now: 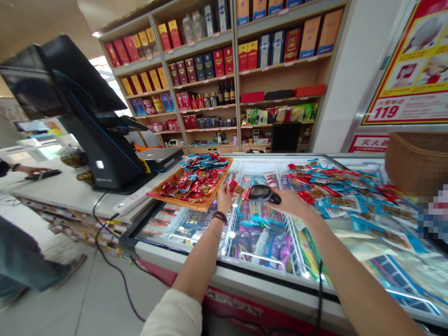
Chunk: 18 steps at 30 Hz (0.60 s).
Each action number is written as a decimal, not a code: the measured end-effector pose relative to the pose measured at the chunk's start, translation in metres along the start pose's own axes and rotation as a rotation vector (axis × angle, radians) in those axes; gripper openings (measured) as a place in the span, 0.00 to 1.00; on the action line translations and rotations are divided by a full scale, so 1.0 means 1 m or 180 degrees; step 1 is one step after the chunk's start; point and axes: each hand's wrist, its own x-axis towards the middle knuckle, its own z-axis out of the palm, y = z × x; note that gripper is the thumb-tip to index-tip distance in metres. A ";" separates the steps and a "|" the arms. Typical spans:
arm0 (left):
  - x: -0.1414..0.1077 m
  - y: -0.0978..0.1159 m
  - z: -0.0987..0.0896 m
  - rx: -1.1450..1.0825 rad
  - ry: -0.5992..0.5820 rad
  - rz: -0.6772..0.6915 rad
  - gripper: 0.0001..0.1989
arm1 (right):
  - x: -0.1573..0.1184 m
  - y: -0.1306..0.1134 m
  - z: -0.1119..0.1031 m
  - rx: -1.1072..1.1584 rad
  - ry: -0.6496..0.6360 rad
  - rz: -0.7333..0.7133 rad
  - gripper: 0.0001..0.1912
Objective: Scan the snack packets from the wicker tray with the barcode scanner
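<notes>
My left hand (224, 198) pinches a small red snack packet (238, 189) by its left end, above the glass top of a chest freezer (210, 261). Just to the right, my right hand (289, 203) grips a black barcode scanner (261, 193), whose head is close to the packet's right end. Left of my left hand, an orange wicker basket (206, 205) holds many red and blue snack packets (198, 179). More loose packets (345, 196) are spread over the glass to the right of my right hand. The scanner's underside is hidden.
A black checkout terminal (105, 135) stands on the white counter (45, 186) at left. Black cables (121, 280) hang down to the floor. A brown wicker basket (413, 163) is at the right. Another person's hand (33, 171) rests at the far left. Shelves of boxes (210, 63) line the back.
</notes>
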 end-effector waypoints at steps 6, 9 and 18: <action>-0.003 0.005 0.000 0.0120 0.0007 -0.0007 0.11 | 0.000 0.000 0.000 0.0054 -0.0017 0.0006 0.12; -0.003 0.006 0.000 0.0090 -0.0025 -0.0005 0.12 | 0.000 -0.001 -0.001 0.0047 -0.0027 0.0005 0.11; -0.001 0.004 -0.001 0.0124 -0.0014 -0.0109 0.10 | 0.000 0.000 0.000 0.0008 -0.0008 -0.0029 0.12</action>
